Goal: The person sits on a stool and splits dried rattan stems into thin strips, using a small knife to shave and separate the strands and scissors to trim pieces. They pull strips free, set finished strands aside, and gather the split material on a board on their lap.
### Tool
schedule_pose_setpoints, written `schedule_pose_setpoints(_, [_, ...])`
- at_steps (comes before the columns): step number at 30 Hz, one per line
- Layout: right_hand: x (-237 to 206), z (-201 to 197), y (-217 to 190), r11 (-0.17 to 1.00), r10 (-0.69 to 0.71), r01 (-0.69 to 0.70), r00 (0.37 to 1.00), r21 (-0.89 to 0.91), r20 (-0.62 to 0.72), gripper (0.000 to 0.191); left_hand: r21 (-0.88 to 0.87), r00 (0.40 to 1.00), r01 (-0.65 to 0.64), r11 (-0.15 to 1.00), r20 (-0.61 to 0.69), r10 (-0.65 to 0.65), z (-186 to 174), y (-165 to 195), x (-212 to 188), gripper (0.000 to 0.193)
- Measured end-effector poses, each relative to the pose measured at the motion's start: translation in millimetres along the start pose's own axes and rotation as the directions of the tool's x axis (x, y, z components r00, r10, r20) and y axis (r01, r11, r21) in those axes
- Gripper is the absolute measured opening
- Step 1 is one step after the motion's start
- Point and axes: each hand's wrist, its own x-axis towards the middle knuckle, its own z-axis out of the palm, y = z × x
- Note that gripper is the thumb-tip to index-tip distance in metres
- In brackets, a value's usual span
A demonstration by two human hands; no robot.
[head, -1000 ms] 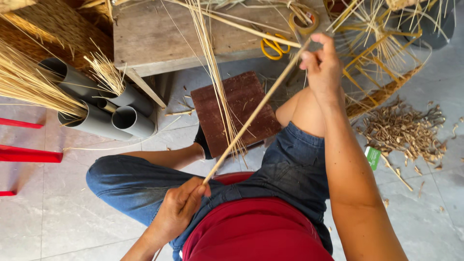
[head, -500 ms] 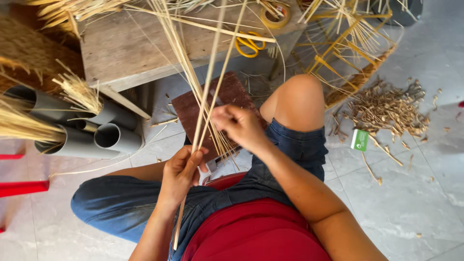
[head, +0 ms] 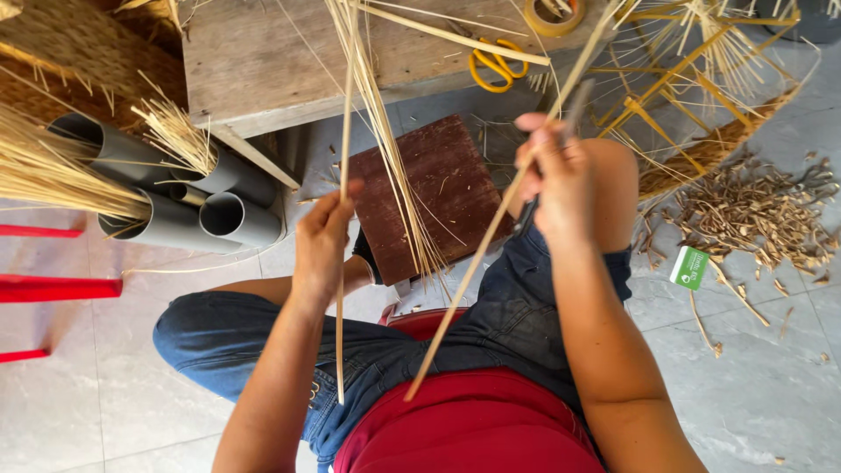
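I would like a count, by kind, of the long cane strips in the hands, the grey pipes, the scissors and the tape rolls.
Long pale cane strips, one in the left hand and one in the right hand: 2
Grey plastic pipes with a visible mouth: 3
Yellow-handled scissors: 1
Yellow tape roll: 1
Total: 7

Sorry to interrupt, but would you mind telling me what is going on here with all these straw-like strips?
A seated person is working with long pale reed strips. The left hand pinches one thin strip that runs nearly upright, while the right hand grips a second, slanting strip together with a dark slim tool. Ahead lie a brown wooden block, yellow scissors on a wooden bench, and grey pipes stuffed with reeds.
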Motion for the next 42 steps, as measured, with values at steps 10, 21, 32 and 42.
schedule_pose_setpoints(10, [26,-27,-15,0.997,0.025,-0.010,0.979,0.076,-0.204,0.022,-0.130,0.978,-0.205,0.970,-0.073,0.196,50,-12,134,0.032])
schedule_pose_setpoints(21, [26,-25,6,0.990,0.118,-0.113,0.991,0.080,-0.067,0.017,0.172,0.979,-0.118,0.978,-0.144,0.143,125,-38,186,0.042])
schedule_pose_setpoints(32, [33,-38,7,0.984,0.151,-0.141,0.985,0.108,-0.084,0.019,0.168,0.781,-0.590,0.790,0.365,0.506,91,-19,23,0.055])
schedule_pose_setpoints(42, [31,11,20,0.931,0.278,-0.314,0.941,0.186,0.194,0.021,-0.135,0.050,-0.975,0.178,0.644,0.763,53,78,-123,0.040])
